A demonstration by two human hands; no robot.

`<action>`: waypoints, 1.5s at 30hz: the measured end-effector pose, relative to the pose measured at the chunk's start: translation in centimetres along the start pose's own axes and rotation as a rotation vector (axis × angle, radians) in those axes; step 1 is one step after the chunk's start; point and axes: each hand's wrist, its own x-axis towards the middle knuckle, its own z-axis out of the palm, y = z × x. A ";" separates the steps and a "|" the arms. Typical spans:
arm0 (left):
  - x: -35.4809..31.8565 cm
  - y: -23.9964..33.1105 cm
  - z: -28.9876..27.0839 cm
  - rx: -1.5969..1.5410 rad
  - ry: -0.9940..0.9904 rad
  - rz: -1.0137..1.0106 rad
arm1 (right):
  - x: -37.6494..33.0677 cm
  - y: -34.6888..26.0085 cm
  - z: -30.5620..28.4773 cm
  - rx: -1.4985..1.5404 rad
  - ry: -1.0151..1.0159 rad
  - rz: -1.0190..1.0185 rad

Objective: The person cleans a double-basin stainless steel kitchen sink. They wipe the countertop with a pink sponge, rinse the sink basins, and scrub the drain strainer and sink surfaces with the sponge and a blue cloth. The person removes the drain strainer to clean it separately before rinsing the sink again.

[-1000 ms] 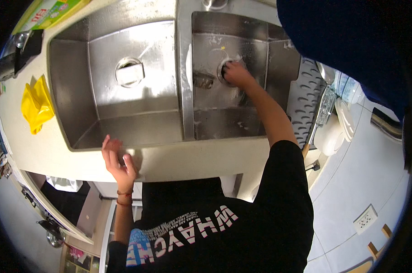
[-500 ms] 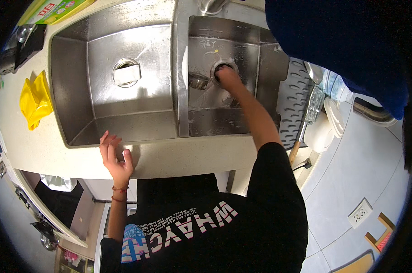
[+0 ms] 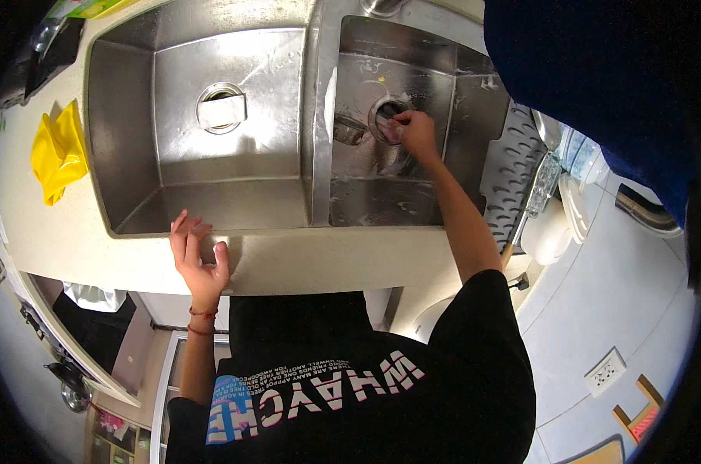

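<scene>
My right hand (image 3: 418,133) is in the right sink basin (image 3: 397,203), at the round drain opening (image 3: 380,116). Its fingers are bent and pressed together at the opening's right rim; whatever is between them is hidden or too small to name. A small metal strainer cup (image 3: 349,131) lies on the basin floor just left of the drain. My left hand (image 3: 199,255) hovers by the front edge of the counter, below the left basin (image 3: 234,203). Its fingers are spread and curved, and it holds nothing.
A white rectangular piece (image 3: 221,113) covers part of the left drain. Yellow rubbery cloth or glove (image 3: 59,155) lies on the counter at left. On the right are a grey ridged mat (image 3: 511,155), a long-handled utensil (image 3: 542,182) and a white container (image 3: 550,232). The faucet base (image 3: 383,6) stands behind.
My right hand has drawn back a little from inside the drain, so more of its fingers show. My left hand keeps its open pose. The whole view has shifted slightly.
</scene>
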 end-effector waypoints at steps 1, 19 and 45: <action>0.1 -0.1 0.0 -0.002 -0.001 0.001 | -0.6 -0.5 0.5 0.092 0.014 0.017; 0.1 -0.2 0.2 0.080 -0.014 -0.013 | 4.7 2.8 5.3 -0.449 -0.161 -0.290; 0.0 -0.2 0.4 0.006 0.004 0.071 | -6.2 -2.3 0.3 -0.447 -0.036 -0.079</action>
